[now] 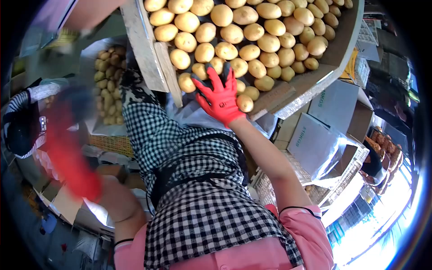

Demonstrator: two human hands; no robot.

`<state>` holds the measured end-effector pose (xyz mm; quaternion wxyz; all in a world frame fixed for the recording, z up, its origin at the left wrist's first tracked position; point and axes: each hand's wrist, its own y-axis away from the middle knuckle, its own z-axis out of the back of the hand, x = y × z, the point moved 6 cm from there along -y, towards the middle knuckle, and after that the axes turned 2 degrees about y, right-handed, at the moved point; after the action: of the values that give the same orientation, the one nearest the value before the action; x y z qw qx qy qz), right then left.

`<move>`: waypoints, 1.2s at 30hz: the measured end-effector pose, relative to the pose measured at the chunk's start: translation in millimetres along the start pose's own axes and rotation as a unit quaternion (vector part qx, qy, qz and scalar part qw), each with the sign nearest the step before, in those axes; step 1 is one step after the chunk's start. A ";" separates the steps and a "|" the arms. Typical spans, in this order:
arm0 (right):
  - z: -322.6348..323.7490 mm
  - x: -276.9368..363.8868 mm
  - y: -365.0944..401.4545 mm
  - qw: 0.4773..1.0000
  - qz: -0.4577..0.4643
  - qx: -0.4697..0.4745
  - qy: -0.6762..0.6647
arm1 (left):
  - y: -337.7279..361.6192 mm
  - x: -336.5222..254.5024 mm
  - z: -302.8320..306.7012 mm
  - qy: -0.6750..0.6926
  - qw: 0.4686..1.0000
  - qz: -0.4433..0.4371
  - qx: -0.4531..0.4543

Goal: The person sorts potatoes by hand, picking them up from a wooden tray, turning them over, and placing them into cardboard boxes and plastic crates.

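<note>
Many yellow-skinned potatoes (231, 33) lie loose on a wooden sorting table with raised side boards (148, 54). My right hand (219, 96), in a red glove with dark fingertips, rests at the table's lower end. Its fingers are spread over the nearest potatoes, touching them without closing around one. Off to the left, away from the table, is my left hand (72, 144), also red-gloved. Motion smears its fingers, so whether it holds anything is hidden.
Left of the table, a lined yellow crate (110, 143) holds more potatoes (109, 85). Cardboard boxes (315, 139) stand on the right above a pale plastic crate (342, 180). Another person's striped sleeve (18, 105) shows at far left. My checked apron (207, 211) fills the lower middle.
</note>
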<state>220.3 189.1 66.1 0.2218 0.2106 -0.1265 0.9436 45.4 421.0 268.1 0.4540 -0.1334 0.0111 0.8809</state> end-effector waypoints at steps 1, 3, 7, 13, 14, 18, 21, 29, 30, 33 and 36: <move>1.1 1.5 -1.4 1.000 0.000 -0.003 0.008 | -15.3 6.9 51.1 -0.036 0.997 -0.028 -0.065; -1.3 1.5 -0.6 1.000 -0.008 0.015 0.010 | -37.1 18.8 94.6 -0.070 0.990 -0.056 -0.113; -3.6 1.8 3.1 1.000 -0.020 0.004 -0.002 | -71.3 38.5 112.0 -0.094 0.987 -0.056 -0.114; -1.6 0.8 4.0 0.999 -0.003 -0.039 -0.008 | -43.5 20.2 114.9 -0.063 0.988 -0.077 -0.121; -2.5 0.7 3.3 0.998 0.011 -0.055 -0.012 | -35.1 16.2 117.8 -0.060 0.987 -0.075 -0.129; -1.8 0.9 1.3 0.997 0.016 -0.073 -0.010 | -1.2 -0.9 115.0 -0.010 0.989 -0.078 -0.128; -1.7 1.1 1.8 0.997 0.007 -0.076 -0.025 | 28.5 -10.9 95.2 0.079 0.989 -0.068 -0.106; -3.3 6.7 15.0 0.997 -0.056 0.000 -0.050 | 141.7 -56.5 -183.1 0.641 0.619 0.307 0.334; 14.6 5.9 7.5 0.995 -0.070 -0.030 -0.060 | 145.9 -73.5 -229.1 0.710 0.512 0.344 0.340; 51.2 -33.9 -31.8 0.982 -0.168 -0.081 0.020 | 95.4 -139.2 -273.0 0.764 0.395 0.445 0.249; 49.6 -52.3 -71.3 0.979 -0.172 0.105 0.015 | 76.1 -156.5 -298.2 0.919 0.087 0.308 0.232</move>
<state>313.4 215.5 96.4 0.3589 0.2369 0.0150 0.9027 137.9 209.6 11.2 -0.2108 -0.7124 0.6631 0.0910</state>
